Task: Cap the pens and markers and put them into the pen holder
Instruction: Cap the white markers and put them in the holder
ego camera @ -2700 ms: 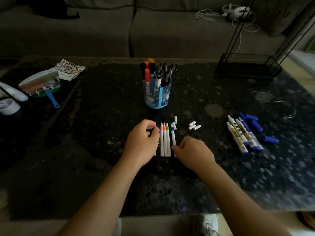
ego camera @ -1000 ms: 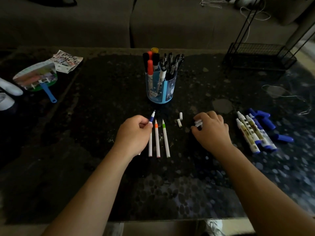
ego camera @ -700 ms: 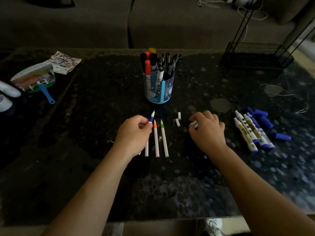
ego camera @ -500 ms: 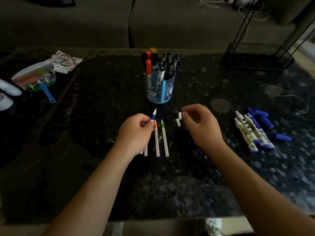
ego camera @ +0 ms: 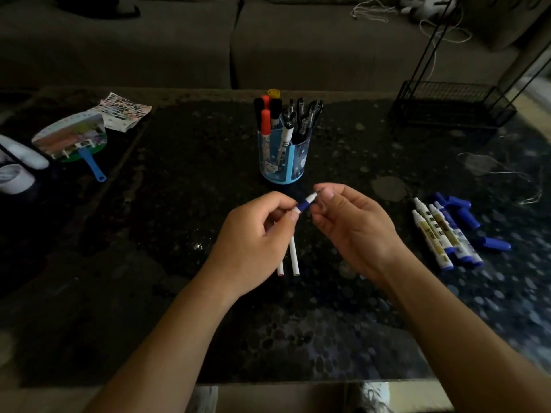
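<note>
My left hand grips a thin white pen with a blue collar, lifted above the table. My right hand pinches a small white cap at that pen's tip. Two more thin white pens lie on the table under my hands, partly hidden. The blue pen holder stands just beyond, filled with several capped pens and markers. At the right lie three uncapped white-and-blue markers with several loose blue caps beside them.
A hand fan and a printed sheet lie at the far left, with white objects at the left edge. A black wire rack stands at the back right, a thin cord near it. A sofa runs behind the table.
My left hand lifted the blue-collared pen off the table. My right hand picked up a white cap from the right of the pens and brought it to the pen's tip.
</note>
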